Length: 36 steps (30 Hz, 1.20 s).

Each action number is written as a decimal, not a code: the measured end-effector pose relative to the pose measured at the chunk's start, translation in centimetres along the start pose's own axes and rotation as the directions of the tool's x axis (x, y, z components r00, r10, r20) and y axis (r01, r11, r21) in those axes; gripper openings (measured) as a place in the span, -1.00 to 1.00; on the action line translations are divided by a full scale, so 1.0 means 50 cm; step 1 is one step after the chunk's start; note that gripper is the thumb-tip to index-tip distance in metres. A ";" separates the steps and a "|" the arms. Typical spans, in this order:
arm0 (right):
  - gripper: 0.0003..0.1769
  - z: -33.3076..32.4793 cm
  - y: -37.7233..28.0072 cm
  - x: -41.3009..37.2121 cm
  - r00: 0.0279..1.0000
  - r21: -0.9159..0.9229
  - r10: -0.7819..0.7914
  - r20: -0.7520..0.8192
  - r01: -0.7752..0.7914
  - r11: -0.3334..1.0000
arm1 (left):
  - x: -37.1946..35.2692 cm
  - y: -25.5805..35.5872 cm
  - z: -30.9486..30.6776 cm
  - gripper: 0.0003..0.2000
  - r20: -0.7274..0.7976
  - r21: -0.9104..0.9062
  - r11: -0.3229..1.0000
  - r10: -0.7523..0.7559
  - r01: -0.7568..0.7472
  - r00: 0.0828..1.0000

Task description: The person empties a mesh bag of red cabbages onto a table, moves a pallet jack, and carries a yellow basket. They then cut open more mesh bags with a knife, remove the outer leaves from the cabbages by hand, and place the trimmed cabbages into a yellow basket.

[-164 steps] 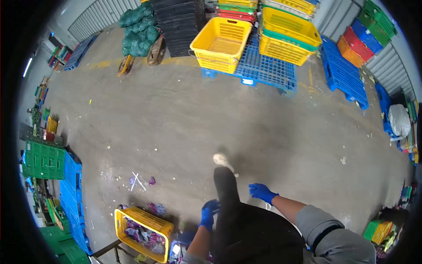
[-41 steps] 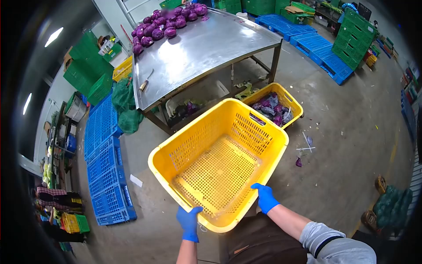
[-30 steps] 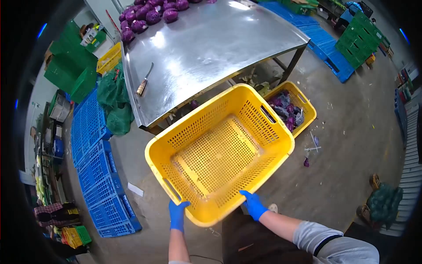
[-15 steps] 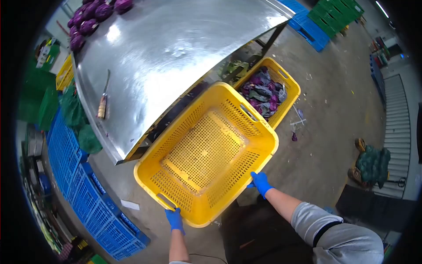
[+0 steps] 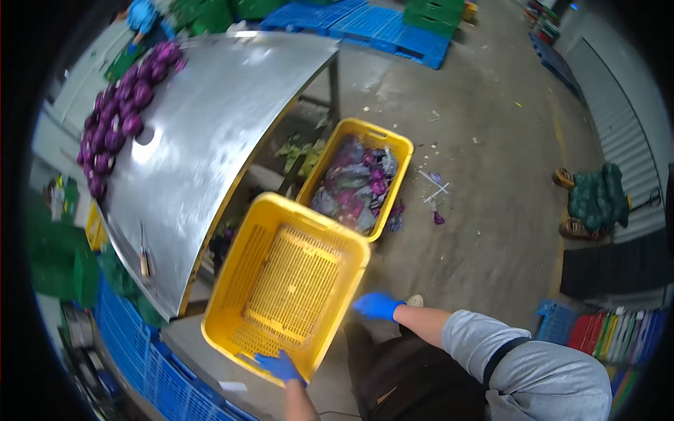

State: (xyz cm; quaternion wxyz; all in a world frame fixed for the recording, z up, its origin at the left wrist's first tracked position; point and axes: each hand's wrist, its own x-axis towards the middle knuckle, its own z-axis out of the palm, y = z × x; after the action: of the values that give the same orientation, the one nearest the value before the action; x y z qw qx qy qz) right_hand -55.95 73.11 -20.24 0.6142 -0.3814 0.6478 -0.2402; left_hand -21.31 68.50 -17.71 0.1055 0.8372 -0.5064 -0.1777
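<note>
An empty yellow slotted crate (image 5: 288, 288) rests low beside the steel table (image 5: 203, 133), partly under its edge. My left hand (image 5: 281, 366), in a blue glove, grips the crate's near rim. My right hand (image 5: 377, 306), also gloved, hangs just off the crate's right wall with its fingers loose and nothing in them. Just beyond the empty crate stands a second yellow crate (image 5: 366, 128), filled with purple cabbage leaves.
Red cabbages (image 5: 116, 119) are heaped on the table's far left, and a knife (image 5: 144, 256) lies near its edge. Blue pallets (image 5: 126, 337) lie at lower left. Green net sacks (image 5: 597, 196) sit on the concrete floor at right. Leaf scraps litter the floor.
The empty crate has come down beside the table, next to the crate of leaves. My right hand has come off its rim. My view has swung around.
</note>
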 end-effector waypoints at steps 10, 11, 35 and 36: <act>-0.75 -0.366 0.283 -0.381 0.940 0.055 0.174 -0.295 -0.165 0.985 | -0.387 0.402 0.227 -0.55 0.477 -0.012 0.771 0.564 -0.637 0.674; -0.81 -0.407 0.348 -0.424 0.914 -0.066 0.210 -0.347 -0.247 0.967 | -0.421 0.462 0.228 -0.56 0.576 -0.058 0.685 0.617 -0.726 0.536; -0.71 -0.880 0.604 -0.684 0.622 0.789 0.538 -0.569 0.229 0.570 | -0.667 1.111 0.705 -0.66 0.971 -0.041 0.825 0.166 -0.563 0.172; -0.71 -0.923 0.607 -0.684 0.625 0.784 0.527 -0.576 0.237 0.574 | -0.710 1.172 0.705 -0.67 0.972 -0.153 0.891 0.215 -0.428 0.099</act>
State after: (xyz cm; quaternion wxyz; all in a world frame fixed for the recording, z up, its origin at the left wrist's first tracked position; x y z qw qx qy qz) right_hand -108.74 110.86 -16.93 0.3997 0.1420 0.6918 -0.5843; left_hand -98.09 72.84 -22.28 -0.2754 0.4021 -0.6375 -0.5967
